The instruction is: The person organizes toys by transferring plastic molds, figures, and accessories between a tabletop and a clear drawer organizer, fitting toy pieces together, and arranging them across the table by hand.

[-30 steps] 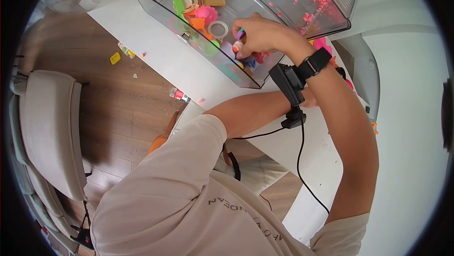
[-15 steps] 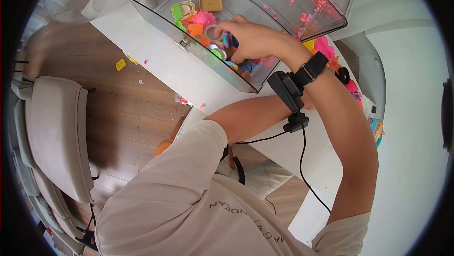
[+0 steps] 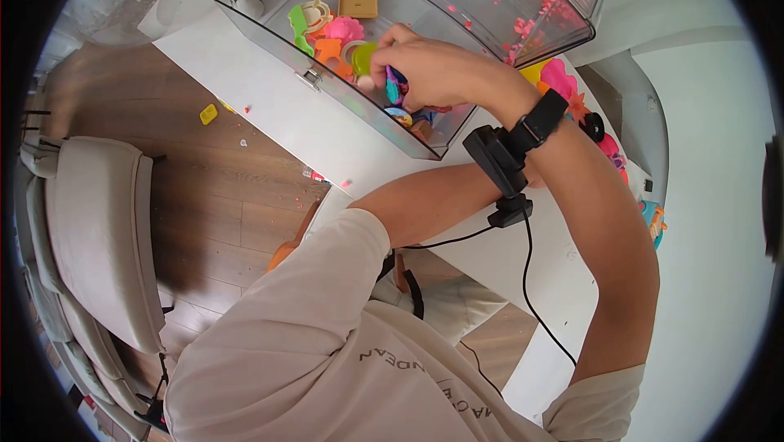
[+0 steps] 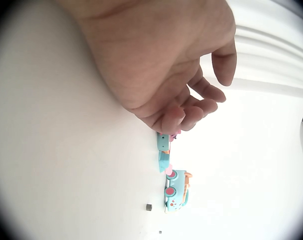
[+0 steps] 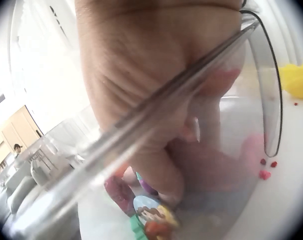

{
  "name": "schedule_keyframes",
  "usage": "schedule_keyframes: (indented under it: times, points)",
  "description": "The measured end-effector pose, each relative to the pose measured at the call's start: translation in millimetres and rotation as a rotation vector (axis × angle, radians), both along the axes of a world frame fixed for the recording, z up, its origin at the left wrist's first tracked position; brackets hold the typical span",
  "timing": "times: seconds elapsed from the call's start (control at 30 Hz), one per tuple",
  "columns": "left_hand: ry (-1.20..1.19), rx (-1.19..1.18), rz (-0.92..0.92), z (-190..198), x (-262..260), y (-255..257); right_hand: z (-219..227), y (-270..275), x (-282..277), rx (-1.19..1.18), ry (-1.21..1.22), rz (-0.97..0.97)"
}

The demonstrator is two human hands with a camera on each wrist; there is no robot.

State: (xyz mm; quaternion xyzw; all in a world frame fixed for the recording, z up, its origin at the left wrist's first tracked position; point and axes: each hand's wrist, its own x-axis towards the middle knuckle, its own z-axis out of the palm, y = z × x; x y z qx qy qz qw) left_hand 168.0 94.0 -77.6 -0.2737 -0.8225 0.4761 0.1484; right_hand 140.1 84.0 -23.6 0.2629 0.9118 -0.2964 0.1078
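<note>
My right hand [image 3: 429, 71] reaches down into a clear plastic bin [image 3: 269, 38], fingers curled. Between its thumb and fingers it grips a teal-and-purple piece [image 3: 394, 89], partly hidden by the fingers. A yellow-green cup [image 3: 364, 59] is right at the fingertips. Below the hand, an oval piece with a printed picture [image 5: 152, 210] shows through the bin wall, beside a dark red piece [image 5: 120, 195]. My left hand [image 4: 164, 70] rests on the white table with loosely bent fingers and nothing in them; in the head view the right forearm mostly covers it.
Orange [image 3: 328, 52], pink [image 3: 345, 30] and green [image 3: 298, 22] toy pieces lie in the bin with a tan square tray [image 3: 358, 4]. Pink bits [image 3: 535, 5] scatter at its far end. Beyond the left hand stands a light-blue toy car [image 4: 176, 190]. A cable [image 3: 531, 279] hangs between the arms.
My right hand has shifted slightly left in the bin, the teal-and-purple piece staying in its fingers. The yellow-green cup now shows at the fingertips. The left arm has barely moved.
</note>
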Motion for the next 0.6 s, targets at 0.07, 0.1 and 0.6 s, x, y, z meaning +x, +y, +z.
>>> schedule_keyframes:
  times: [0.07,0.1,0.6]
  points:
    - [-0.073,-0.008,0.037,11.7,-8.9,-3.8,-4.3,-1.7,0.2,0.054,-0.020,0.017]
    - [-0.110,-0.011,0.054,16.9,-15.3,-6.8,-3.9,-3.1,-1.3,0.109,-0.042,0.032]
    - [-0.692,-0.048,0.130,55.9,-49.9,-4.5,2.4,-0.8,-11.6,0.115,-0.137,-0.053]
